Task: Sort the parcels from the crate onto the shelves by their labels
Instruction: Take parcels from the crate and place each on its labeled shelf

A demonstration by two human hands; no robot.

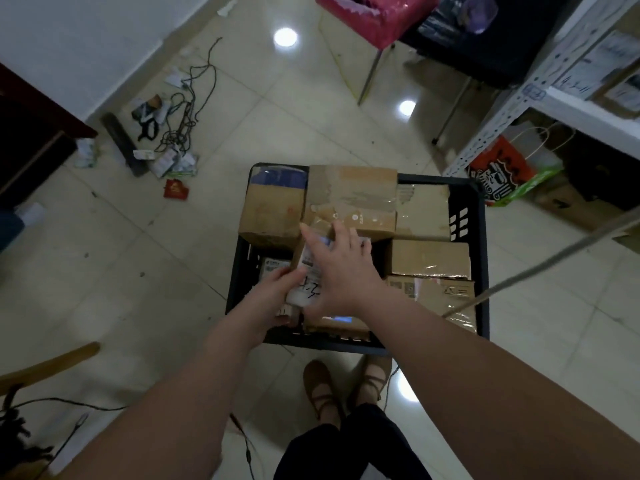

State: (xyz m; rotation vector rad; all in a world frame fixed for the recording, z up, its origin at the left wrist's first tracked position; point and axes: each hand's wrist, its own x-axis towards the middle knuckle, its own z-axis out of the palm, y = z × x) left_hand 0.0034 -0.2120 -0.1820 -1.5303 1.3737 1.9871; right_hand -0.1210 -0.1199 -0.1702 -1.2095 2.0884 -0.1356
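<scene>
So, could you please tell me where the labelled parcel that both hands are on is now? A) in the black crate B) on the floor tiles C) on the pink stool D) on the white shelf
A: the left hand and right hand meet on the labelled parcel inside the black crate, among other cardboard boxes.

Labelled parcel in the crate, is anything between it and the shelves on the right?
The left hand grips the labelled parcel; the right hand rests on it. Toward the shelves stand two cardboard boxes and the crate's right wall; a pale cord also slants across that side.
</scene>
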